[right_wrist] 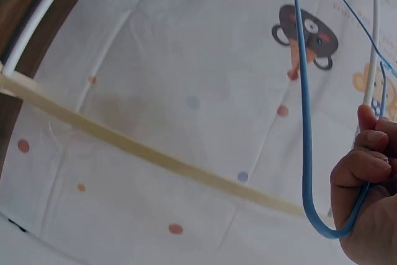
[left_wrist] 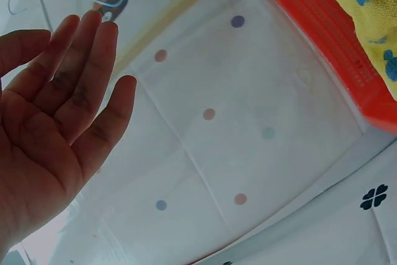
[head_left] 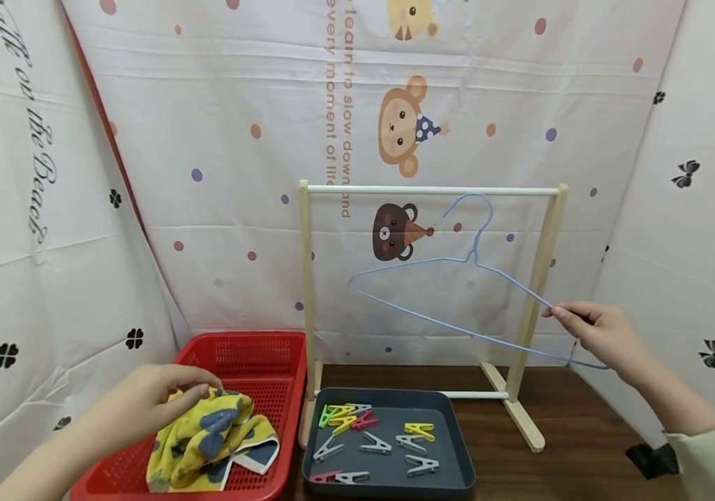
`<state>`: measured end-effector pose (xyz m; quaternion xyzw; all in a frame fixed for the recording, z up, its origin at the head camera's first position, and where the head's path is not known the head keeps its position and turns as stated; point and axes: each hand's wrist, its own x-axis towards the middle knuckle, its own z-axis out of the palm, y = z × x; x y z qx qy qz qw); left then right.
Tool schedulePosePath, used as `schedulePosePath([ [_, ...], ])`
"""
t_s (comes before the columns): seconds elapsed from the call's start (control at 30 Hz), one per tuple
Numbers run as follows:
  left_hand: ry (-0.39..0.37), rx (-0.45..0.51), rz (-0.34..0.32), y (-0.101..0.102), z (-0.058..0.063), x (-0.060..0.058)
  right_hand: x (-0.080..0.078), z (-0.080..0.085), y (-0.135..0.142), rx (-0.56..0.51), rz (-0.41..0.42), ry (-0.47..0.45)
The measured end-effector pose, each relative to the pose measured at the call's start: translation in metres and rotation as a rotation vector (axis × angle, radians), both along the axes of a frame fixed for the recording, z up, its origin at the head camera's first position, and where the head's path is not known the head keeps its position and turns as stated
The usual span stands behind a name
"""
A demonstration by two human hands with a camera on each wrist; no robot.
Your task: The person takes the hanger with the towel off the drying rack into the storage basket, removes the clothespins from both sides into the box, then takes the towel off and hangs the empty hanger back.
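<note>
My right hand [head_left: 610,341] grips one end of a light blue wire hanger [head_left: 475,243], which is held up in front of the rack with its hook upward. In the right wrist view the fingers curl round the hanger [right_wrist: 304,91] by its bent corner. My left hand [head_left: 147,403] hovers at the left over a crumpled yellow cloth [head_left: 197,435] with blue patches and a white edge. The left wrist view shows the fingers loosely extended and the palm bare. That cloth lies bunched in a red plastic basket [head_left: 291,403].
A wooden rack [head_left: 539,278] with a white top bar [head_left: 395,190] stands on the dark brown table [head_left: 573,417]. Before it sits a grey tray [head_left: 388,483] with several clothespins [head_left: 420,466] in yellow, grey, green and pink. Printed curtains [head_left: 238,104] hang behind and at both sides.
</note>
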<state>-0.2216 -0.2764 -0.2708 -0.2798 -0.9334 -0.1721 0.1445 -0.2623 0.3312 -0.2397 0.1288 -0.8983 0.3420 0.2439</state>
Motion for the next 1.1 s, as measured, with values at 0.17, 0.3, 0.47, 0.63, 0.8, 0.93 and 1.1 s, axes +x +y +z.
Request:
schedulePosePath([
  [0.17, -0.024, -0.002, 0.014, -0.002, -0.009, 0.011, -0.003, 0.009, 0.011, 0.034, -0.031, 0.014],
  [0.3, -0.017, -0.022, 0.019, -0.003, -0.015, 0.018, -0.007, 0.020, 0.018, 0.072, -0.069, 0.025],
  [0.47, -0.014, -0.021, -0.030, -0.005, -0.021, 0.023, -0.016, 0.036, 0.028, 0.120, -0.145, 0.059],
  [0.63, -0.016, -0.055, -0.049, -0.006, -0.023, 0.021, -0.024, 0.047, 0.043, 0.147, -0.209, 0.070],
  [0.8, -0.043, -0.079, -0.041, -0.004, -0.023, 0.019, -0.031, 0.049, 0.057, 0.157, -0.226, 0.088],
  [0.93, -0.066, -0.080, -0.034, -0.003, -0.023, 0.017, -0.035, 0.043, 0.065, 0.178, -0.223, 0.092],
  [1.1, -0.056, -0.070, -0.069, -0.003, -0.025, 0.016, -0.037, 0.031, 0.070, 0.212, -0.217, 0.044],
])
